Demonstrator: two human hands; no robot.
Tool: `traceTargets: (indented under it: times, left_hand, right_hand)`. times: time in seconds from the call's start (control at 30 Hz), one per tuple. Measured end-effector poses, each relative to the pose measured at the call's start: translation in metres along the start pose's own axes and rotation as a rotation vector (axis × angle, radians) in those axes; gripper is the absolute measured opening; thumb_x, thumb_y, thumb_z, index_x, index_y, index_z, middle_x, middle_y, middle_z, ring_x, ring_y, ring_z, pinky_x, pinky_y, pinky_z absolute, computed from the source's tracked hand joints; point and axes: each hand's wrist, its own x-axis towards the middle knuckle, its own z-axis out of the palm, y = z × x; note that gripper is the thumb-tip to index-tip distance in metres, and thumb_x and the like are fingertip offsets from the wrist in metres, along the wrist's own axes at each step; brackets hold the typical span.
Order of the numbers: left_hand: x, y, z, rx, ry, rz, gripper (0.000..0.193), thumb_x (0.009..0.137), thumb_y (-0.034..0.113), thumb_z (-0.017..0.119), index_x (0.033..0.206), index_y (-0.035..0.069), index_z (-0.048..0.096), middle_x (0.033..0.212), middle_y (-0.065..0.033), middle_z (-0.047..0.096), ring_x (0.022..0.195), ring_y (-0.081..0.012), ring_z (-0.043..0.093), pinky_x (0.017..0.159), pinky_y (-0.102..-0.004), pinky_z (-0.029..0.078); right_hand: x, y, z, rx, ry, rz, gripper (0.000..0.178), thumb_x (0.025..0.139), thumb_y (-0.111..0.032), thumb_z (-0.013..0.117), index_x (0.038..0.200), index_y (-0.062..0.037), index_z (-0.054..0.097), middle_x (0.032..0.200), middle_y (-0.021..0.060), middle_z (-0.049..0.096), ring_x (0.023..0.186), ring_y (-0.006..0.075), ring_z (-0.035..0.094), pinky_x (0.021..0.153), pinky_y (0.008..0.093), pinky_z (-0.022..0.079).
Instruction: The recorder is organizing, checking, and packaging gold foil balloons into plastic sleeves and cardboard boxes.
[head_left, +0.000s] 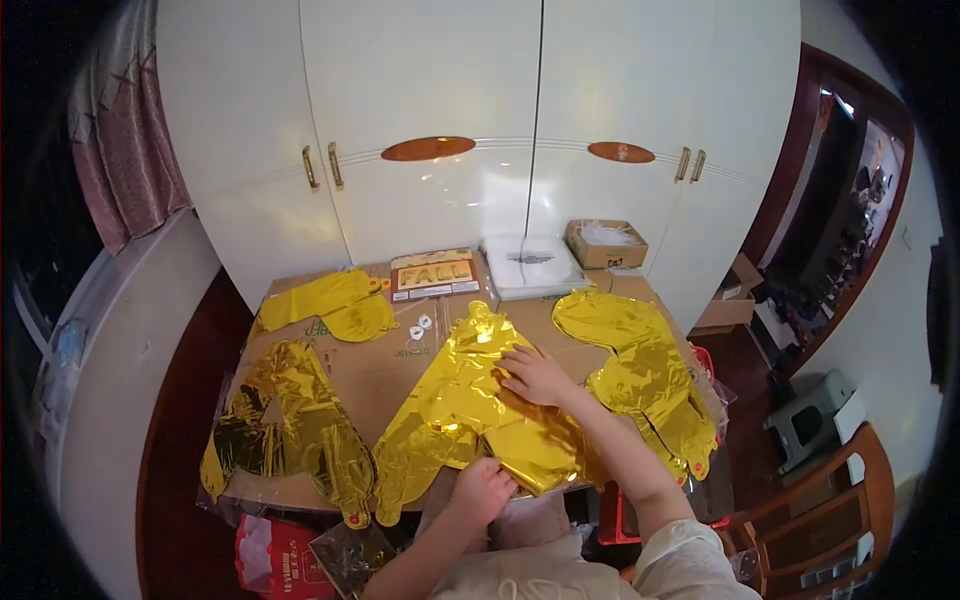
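Note:
A flat, uninflated gold foil balloon (pixel 465 365) lies before me on the cardboard-covered table, its lower right part folded over. Near the table's front edge, my left hand (pixel 484 490) pinches the fold's lower edge between closed fingers. My right hand (pixel 537 377) rests flat on the balloon's right side, fingers spread. To the left lies an A-shaped gold foil balloon (pixel 290 420), its lower tip beside the middle one. Another gold foil balloon (pixel 345 308), partly folded over, is at the far left. More crinkled gold foil (pixel 650 385) covers the right side; whether it is one balloon or two I cannot tell.
Along the back stand a printed flat package (pixel 433 275), a stack of white plastic packets (pixel 532 268) and a small cardboard box (pixel 607 243). Small white pieces (pixel 420 327) lie mid-table. A wooden chair (pixel 825 510) is at right, a red bag (pixel 280 560) below the left edge.

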Motion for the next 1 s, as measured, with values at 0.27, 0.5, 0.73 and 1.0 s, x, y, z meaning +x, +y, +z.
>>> traceTargets:
  times: [0.27,0.5,0.73,1.0]
  left_hand:
    - [-0.067,0.029,0.021,1.399,0.172,0.337,0.056,0.086,0.014,0.063,0.134,0.002,0.037,0.125,-0.0164,0.051,0.118,-0.0307,0.050,0.103,-0.0404,0.038]
    - [0.017,0.086,0.028,2.286,-0.045,0.625,0.084,0.077,0.037,0.074,0.142,0.003,0.033,0.131,-0.0206,0.049,0.126,-0.0362,0.044,0.106,-0.0473,0.032]
    - [0.052,0.092,0.021,2.193,-0.302,0.377,0.094,0.073,0.042,0.075,0.145,0.004,0.029,0.115,-0.0130,0.059,0.117,-0.0313,0.049,0.104,-0.0502,0.030]
    - [0.029,0.094,0.034,2.007,-0.384,0.179,0.094,0.073,0.019,0.077,0.148,0.002,0.023,0.098,-0.0109,0.062,0.096,-0.0265,0.056,0.084,-0.0362,0.046]
  right_hand:
    - [-0.009,-0.001,0.011,0.169,0.032,0.002,0.035,0.090,-0.032,0.057,0.122,-0.0174,0.060,0.130,0.0081,0.056,0.124,0.0267,0.049,0.105,0.0476,0.032]
    - [-0.011,0.007,0.021,0.092,0.012,0.023,0.037,0.094,-0.022,0.048,0.130,-0.0199,0.054,0.141,0.0044,0.050,0.133,0.0290,0.042,0.109,0.0513,0.028]
    - [-0.010,0.000,0.021,0.028,0.043,0.045,0.038,0.095,-0.026,0.049,0.132,-0.0226,0.054,0.142,0.0051,0.049,0.134,0.0300,0.041,0.110,0.0503,0.027]
    - [-0.010,0.000,0.020,0.035,0.026,0.061,0.038,0.095,-0.026,0.048,0.133,-0.0226,0.052,0.142,0.0060,0.049,0.133,0.0301,0.041,0.111,0.0499,0.027]
